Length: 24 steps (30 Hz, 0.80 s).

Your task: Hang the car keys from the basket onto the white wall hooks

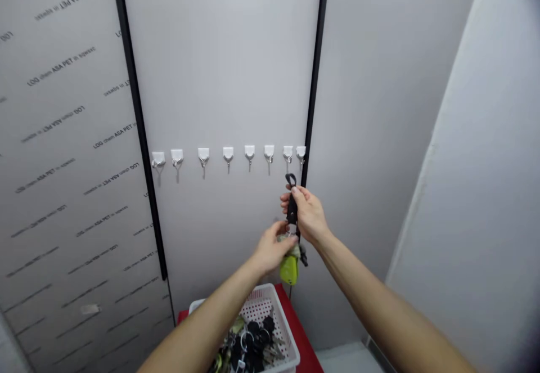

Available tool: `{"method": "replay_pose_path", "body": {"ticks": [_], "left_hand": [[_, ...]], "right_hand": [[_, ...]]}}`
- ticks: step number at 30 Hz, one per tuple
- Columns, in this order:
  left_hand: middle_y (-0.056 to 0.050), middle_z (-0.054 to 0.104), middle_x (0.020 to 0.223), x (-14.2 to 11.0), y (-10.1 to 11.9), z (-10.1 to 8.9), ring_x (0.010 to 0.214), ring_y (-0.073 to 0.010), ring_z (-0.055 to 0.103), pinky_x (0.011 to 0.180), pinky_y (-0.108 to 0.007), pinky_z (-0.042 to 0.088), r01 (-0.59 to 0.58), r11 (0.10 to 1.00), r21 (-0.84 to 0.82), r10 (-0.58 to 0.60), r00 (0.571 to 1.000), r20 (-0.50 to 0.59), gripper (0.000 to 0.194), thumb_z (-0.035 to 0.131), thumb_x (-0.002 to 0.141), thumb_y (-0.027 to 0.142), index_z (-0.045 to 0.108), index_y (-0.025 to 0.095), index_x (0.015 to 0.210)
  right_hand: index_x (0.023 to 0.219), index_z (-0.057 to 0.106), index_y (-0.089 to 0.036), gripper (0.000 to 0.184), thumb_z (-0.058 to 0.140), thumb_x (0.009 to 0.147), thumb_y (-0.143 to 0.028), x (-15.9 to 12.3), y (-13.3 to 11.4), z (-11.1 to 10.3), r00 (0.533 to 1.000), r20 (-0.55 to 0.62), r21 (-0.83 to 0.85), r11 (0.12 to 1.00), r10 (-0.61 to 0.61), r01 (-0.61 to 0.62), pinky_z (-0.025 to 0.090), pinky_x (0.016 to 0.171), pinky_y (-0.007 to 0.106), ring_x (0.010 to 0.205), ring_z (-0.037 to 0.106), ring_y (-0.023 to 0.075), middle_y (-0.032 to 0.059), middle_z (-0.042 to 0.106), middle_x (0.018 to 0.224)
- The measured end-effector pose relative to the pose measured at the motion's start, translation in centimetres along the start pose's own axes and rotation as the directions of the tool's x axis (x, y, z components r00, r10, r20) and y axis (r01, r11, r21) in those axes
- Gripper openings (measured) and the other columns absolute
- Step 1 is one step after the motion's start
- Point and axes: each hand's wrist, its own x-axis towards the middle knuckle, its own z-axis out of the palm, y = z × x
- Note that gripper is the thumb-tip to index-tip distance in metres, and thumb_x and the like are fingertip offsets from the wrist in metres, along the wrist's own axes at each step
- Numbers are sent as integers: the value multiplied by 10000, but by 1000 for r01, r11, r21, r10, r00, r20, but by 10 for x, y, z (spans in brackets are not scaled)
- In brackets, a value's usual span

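Observation:
My right hand (pixel 309 214) is closed on a black key strap (pixel 291 193) whose loop pokes up above my fingers, just below the rightmost wall hooks. My left hand (pixel 273 248) pinches the lower part of the same key bunch, where a yellow-green fob (pixel 289 269) hangs down. A row of several white adhesive hooks (pixel 228 154) runs across the grey wall panel; all are bare. The two hooks at the right end (pixel 294 153) are nearest to the strap's loop.
Below my arms a white perforated basket (pixel 278 322) with several key bunches sits on a red surface (pixel 306 342). Black vertical strips (pixel 314 80) border the hook panel. A film-covered panel with printed text (pixel 63 165) stands on the left, a pale wall (pixel 485 193) on the right.

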Motion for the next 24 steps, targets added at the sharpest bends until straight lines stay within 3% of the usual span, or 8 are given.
{"method": "replay_pose_path", "body": {"ticks": [3,7,12,17,24], "left_hand": [[-59,527,848,14,0,21,770,-127,476,694,-252,368,-24,997,79,25,1000,-13,249,444,629,165,469,132,874],[-37,535,788,34,11,33,724,-123,482,674,-251,367,5,976,218,9,998,-66,216,439,629,175,489,142,837],[-46,547,796,51,24,35,738,-125,486,681,-247,363,39,953,299,-10,995,-96,204,427,638,180,500,138,824],[-61,570,751,58,13,36,657,-117,507,620,-239,386,61,954,293,-43,997,-70,190,408,649,173,511,119,799],[-82,572,821,52,-10,24,707,-107,509,663,-220,381,67,963,262,-67,998,-9,268,402,639,104,489,87,891]], "right_hand": [[730,453,-171,192,446,633,-336,16,-8,-4,996,-83,9,999,-30,31,364,372,155,419,435,42,-45,504,531],[707,451,-165,165,442,642,-317,37,-15,-16,987,-158,-8,1000,-17,16,360,340,149,387,426,37,-49,493,494],[670,439,-161,112,410,681,-269,61,-19,-27,980,-191,-14,998,50,-54,355,314,151,361,419,38,-46,483,466],[655,434,-149,115,397,698,-249,70,-9,-32,967,-200,-45,984,159,-171,365,317,164,343,424,43,-26,503,466],[612,430,-142,163,388,699,-273,68,5,-36,983,-173,-193,976,66,-100,370,350,172,349,435,51,-21,492,444]]}}
